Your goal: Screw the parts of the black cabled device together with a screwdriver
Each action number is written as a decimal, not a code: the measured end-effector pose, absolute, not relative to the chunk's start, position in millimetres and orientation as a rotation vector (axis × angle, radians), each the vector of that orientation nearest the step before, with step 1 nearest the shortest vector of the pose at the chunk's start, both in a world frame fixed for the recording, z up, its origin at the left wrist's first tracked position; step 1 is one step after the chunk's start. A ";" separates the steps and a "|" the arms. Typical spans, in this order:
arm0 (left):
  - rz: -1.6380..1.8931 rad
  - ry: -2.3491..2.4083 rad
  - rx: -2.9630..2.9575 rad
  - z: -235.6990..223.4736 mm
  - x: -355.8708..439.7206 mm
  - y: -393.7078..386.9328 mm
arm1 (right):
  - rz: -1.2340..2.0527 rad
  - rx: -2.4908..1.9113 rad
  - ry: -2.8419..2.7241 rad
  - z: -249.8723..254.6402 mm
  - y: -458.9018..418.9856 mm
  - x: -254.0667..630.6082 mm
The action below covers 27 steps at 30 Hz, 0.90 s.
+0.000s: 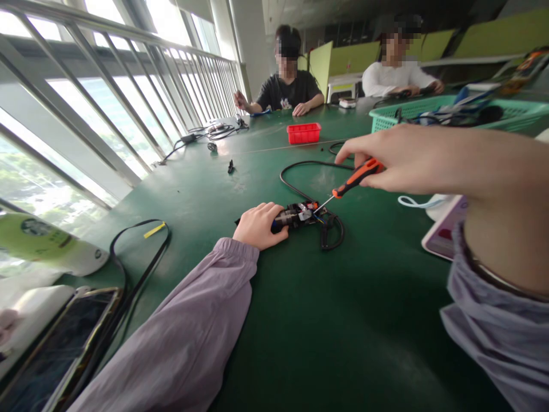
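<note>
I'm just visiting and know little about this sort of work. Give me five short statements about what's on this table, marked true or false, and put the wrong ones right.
1. The right hand holds a screwdriver. True.
2. The left hand is holding nothing. False: the left hand grips a dark device with exposed wires.
3. The screwdriver's tip is at the device's exposed part. True.
4. The red container is farther from the camera than the device. True.
5. The green basket is to the left of the red container in the picture. False: the green basket is to its right.
</note>
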<state>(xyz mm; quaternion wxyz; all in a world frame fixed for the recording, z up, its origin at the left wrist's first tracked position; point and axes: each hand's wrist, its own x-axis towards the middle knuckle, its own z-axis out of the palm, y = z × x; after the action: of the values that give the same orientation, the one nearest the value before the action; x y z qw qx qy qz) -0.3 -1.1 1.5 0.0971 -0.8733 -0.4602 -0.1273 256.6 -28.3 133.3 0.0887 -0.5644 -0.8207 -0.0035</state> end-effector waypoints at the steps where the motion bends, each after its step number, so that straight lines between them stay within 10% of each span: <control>1: -0.375 -1.364 -2.584 1.1 0.2 -1.3 | -0.023 -1.697 -2.431 134.7 -30.7 254.2; 27: -0.395 -1.338 -2.581 0.6 0.7 0.2 | 0.010 -1.764 -2.415 137.4 -33.9 243.0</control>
<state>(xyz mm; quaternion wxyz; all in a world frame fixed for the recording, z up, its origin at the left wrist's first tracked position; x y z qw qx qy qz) 0.7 0.2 0.6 0.1037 -0.8750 -0.4535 -0.1341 243.0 -33.9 137.4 0.0753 -0.5881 -0.8053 0.0033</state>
